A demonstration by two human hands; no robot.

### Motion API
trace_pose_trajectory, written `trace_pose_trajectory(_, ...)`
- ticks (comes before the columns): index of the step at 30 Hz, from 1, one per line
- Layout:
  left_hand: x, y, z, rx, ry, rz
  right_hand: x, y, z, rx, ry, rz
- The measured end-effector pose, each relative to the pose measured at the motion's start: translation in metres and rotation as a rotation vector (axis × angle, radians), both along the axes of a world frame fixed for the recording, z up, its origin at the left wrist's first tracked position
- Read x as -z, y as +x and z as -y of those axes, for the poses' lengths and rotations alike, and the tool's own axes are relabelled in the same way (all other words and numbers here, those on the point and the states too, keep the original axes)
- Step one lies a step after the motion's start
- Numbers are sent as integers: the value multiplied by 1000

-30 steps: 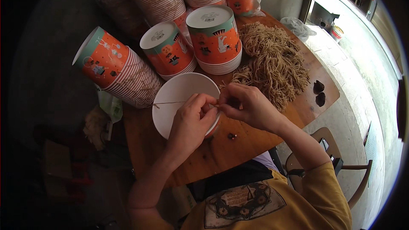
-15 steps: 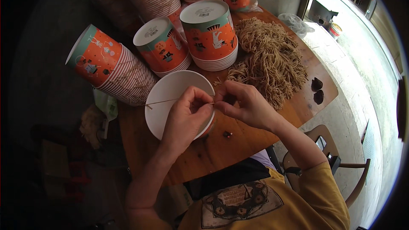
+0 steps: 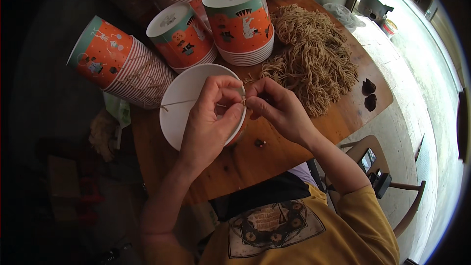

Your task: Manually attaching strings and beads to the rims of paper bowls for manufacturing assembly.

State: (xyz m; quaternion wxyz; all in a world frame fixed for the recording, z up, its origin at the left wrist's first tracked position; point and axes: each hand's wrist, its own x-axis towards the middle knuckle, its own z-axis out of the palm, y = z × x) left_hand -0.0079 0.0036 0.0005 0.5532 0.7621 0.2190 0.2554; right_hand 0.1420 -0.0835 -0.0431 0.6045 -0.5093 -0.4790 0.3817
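Note:
An open paper bucket (image 3: 174, 126), white inside, stands on the wooden table in front of me. A thin tan string (image 3: 180, 102) spans its mouth, with a knot at the left rim. My left hand (image 3: 208, 115) is over the bucket, thumb and fingers pinched on the string near the right rim. There my right hand (image 3: 280, 110) meets it, thumb and forefinger closed on the same string. The fingertips almost touch, and the exact shape of the string between them is too small to make out.
A heap of tan strings (image 3: 319, 64) lies right of the bucket. Behind stand upturned stacks of orange buckets (image 3: 245, 32); another stack (image 3: 115, 61) leans at the left. Two dark lumps (image 3: 369, 94) sit near the right edge. A chair (image 3: 365, 152) holds a phone.
The whole view has shifted, so the table things appear higher. My fingers have changed their pinch at the right rim, and the string remains across the bucket.

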Motion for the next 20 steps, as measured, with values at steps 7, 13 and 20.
trace_pose_trajectory(7,-6,2,-4,32,-164,-13,10,0,-1,-29,6,-111)
trace_pose_trajectory(13,-4,4,-9,69,-425,-9,14,6,1,215,361,497)
trace_pose_trajectory(20,0,4,-14,77,-431,-26,-2,16,5,173,354,835)
